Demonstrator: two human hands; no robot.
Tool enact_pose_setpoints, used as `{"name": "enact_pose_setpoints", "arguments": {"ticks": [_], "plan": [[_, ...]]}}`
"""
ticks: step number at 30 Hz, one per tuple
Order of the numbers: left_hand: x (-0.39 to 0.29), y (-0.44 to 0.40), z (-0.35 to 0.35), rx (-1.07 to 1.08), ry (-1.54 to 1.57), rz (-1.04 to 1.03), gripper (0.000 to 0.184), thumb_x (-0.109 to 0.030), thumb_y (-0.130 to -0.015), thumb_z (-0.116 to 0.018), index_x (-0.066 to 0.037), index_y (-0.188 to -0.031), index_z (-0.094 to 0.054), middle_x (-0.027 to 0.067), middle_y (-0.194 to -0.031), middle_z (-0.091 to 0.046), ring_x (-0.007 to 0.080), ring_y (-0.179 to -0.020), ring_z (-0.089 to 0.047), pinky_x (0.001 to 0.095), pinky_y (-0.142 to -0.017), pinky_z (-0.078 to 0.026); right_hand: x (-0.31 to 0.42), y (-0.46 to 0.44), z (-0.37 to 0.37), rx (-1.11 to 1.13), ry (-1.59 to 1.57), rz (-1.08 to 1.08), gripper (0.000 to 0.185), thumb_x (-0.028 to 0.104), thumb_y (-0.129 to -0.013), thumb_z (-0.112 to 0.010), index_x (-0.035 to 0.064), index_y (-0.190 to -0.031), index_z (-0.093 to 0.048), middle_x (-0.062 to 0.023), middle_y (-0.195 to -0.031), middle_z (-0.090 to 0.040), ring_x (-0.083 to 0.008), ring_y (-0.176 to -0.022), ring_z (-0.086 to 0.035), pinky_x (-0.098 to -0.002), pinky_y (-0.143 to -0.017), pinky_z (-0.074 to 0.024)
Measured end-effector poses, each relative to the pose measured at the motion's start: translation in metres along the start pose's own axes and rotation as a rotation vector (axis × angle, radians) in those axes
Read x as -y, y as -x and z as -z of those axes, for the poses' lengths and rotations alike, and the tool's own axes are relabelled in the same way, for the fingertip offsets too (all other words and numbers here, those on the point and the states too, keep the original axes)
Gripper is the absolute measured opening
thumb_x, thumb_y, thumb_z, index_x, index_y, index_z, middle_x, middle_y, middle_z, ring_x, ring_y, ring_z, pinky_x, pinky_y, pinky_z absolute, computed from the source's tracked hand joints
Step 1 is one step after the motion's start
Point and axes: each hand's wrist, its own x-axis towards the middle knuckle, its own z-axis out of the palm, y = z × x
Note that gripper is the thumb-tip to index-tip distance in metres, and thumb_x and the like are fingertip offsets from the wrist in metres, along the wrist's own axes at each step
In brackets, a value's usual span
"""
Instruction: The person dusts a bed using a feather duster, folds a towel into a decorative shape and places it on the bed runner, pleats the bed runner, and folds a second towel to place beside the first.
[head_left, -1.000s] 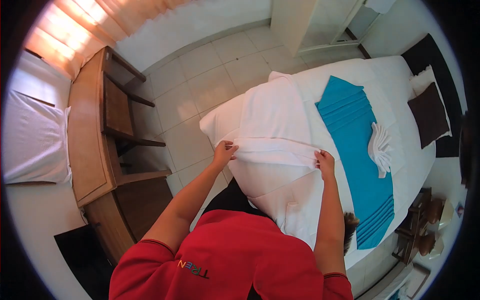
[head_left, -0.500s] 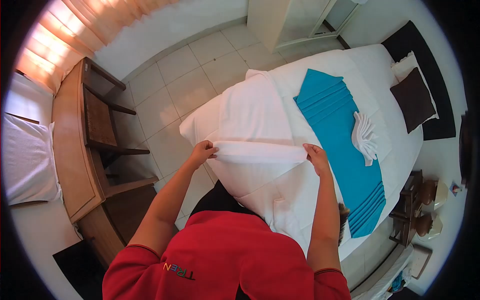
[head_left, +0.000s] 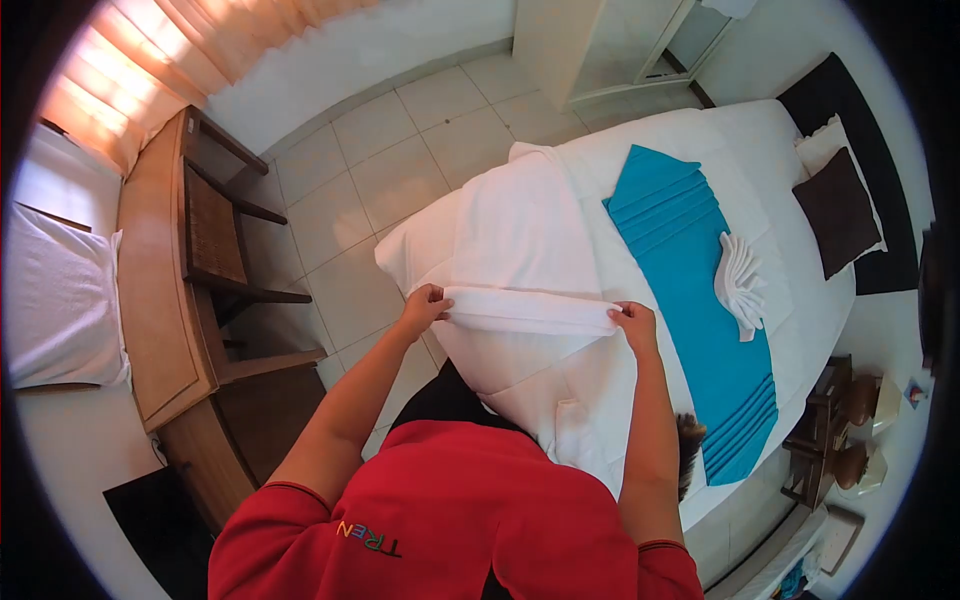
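Note:
A white towel [head_left: 522,235] lies spread over the foot of the white-covered bed [head_left: 700,140]. Its near edge is turned over into a flat band, stretched between my two hands. My left hand [head_left: 427,306] pinches the band's left end at the bed's edge. At the other end, my right hand [head_left: 634,324] grips the corner between thumb and fingers. Just right of that hand, a turquoise bed runner [head_left: 668,235] crosses the bed. On the runner rests a pleated white towel [head_left: 738,285], folded into a fan-like shape.
A wooden desk [head_left: 155,300] and a chair [head_left: 213,225] stand to the left, across a strip of tiled floor [head_left: 340,215]. A dark cushion [head_left: 836,213] leans at the headboard. A small bunch of something brown and furry [head_left: 688,450] shows beside my right forearm.
The whole view has shifted slightly, so the room appears a little lower and further right. Both hands keep their hold on the towel's folded edge, with little other visible movement.

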Motion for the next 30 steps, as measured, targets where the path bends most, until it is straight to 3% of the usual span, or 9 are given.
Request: {"name": "enact_pose_setpoints", "arguments": {"ticks": [3, 9, 10, 13, 15, 20, 24, 26, 30], "plan": [[-0.002, 0.009, -0.003, -0.095, 0.108, 0.006, 0.022, -0.008, -0.081, -0.064, 0.003, -0.098, -0.055, 0.0092, -0.092, -0.058, 0.0160, -0.082, -0.059, 0.0275, -0.068, -0.056, -0.013, 0.000, 0.003, 0.027, -0.003, -0.007, 0.023, 0.008, -0.072, -0.071, -0.0031, -0.092, -0.066, -0.0050, -0.075, -0.064, -0.0102, -0.064, -0.056, -0.0240, -0.060, -0.0456], [-0.002, 0.006, 0.005, 0.172, 0.081, 0.139, 0.022, -0.007, -0.084, -0.061, 0.004, -0.102, -0.056, 0.0082, -0.095, -0.058, 0.0181, -0.088, -0.060, 0.0295, -0.074, -0.055, -0.004, -0.006, 0.008, 0.068, -0.169, -0.144, 0.019, 0.007, -0.074, -0.070, -0.0023, -0.089, -0.063, -0.0046, -0.072, -0.059, -0.0121, -0.063, -0.056, -0.0273, -0.058, -0.0525], [-0.019, -0.005, 0.007, 0.111, 0.100, 0.076, 0.018, -0.007, -0.085, -0.060, 0.004, -0.099, -0.057, 0.0079, -0.094, -0.059, 0.0182, -0.086, -0.060, 0.0300, -0.074, -0.055, 0.010, -0.016, 0.010, 0.039, -0.208, -0.172, 0.021, 0.007, -0.075, -0.070, -0.0025, -0.091, -0.061, -0.0035, -0.072, -0.056, -0.0116, -0.065, -0.056, -0.0280, -0.060, -0.0543], [-0.108, -0.029, 0.010, -0.037, 0.164, -0.220, 0.013, -0.008, -0.086, -0.056, 0.003, -0.091, -0.059, 0.0067, -0.087, -0.059, 0.0163, -0.079, -0.060, 0.0302, -0.076, -0.054, 0.065, -0.075, 0.036, -0.105, -0.252, 0.207, 0.010, 0.005, -0.078, -0.066, -0.0005, -0.082, -0.059, -0.0020, -0.072, -0.054, -0.0098, -0.065, -0.055, -0.0248, -0.057, -0.0495], [-0.185, -0.026, 0.013, -0.050, 0.213, -0.560, 0.013, -0.005, -0.085, -0.056, 0.003, -0.094, -0.059, 0.0055, -0.089, -0.059, 0.0145, -0.080, -0.059, 0.0290, -0.079, -0.053, 0.158, -0.078, 0.060, -0.213, -0.347, 0.329, 0.020, 0.007, -0.080, -0.064, -0.0015, -0.098, -0.062, -0.0029, -0.082, -0.060, -0.0097, -0.073, -0.056, -0.0222, -0.065, -0.0468], [-0.320, 0.053, 0.012, -0.017, 0.197, -0.972, 0.015, -0.004, -0.088, -0.053, 0.002, -0.102, -0.057, 0.0058, -0.096, -0.060, 0.0134, -0.089, -0.059, 0.0299, -0.088, -0.050, 0.280, -0.061, 0.114, -0.271, -0.607, 0.597, 0.022, 0.010, -0.083, -0.063, 0.0001, -0.102, -0.062, -0.0021, -0.087, -0.061, -0.0089, -0.079, -0.056, -0.0196, -0.072, -0.0447], [-0.297, 0.082, 0.024, -0.107, -0.042, -0.914, 0.014, -0.003, -0.088, -0.054, 0.000, -0.100, -0.058, 0.0043, -0.096, -0.061, 0.0124, -0.090, -0.059, 0.0292, -0.088, -0.048, 0.259, -0.047, 0.122, -0.250, -0.507, 0.568, 0.020, 0.008, -0.082, -0.063, 0.0003, -0.101, -0.063, -0.0012, -0.085, -0.061, -0.0080, -0.076, -0.055, -0.0195, -0.070, -0.0437], [-0.255, 0.080, 0.026, -0.025, -0.129, -0.832, 0.013, -0.002, -0.085, -0.056, 0.001, -0.098, -0.059, 0.0009, -0.086, -0.061, 0.0090, -0.081, -0.057, 0.0242, -0.080, -0.047, 0.219, -0.041, 0.113, -0.160, -0.259, 0.488, 0.018, 0.006, -0.080, -0.064, -0.0001, -0.098, -0.064, -0.0007, -0.083, -0.061, -0.0076, -0.075, -0.054, -0.0195, -0.068, -0.0426], [-0.156, 0.067, 0.024, 0.141, -0.109, -0.535, 0.014, 0.001, -0.082, -0.058, -0.001, -0.096, -0.061, -0.0003, -0.086, -0.062, 0.0082, -0.083, -0.057, 0.0228, -0.078, -0.046, 0.132, -0.027, 0.085, -0.013, -0.250, 0.329, 0.016, 0.003, -0.078, -0.064, -0.0002, -0.093, -0.065, -0.0003, -0.078, -0.061, -0.0067, -0.070, -0.052, -0.0207, -0.064, -0.0418]]}}
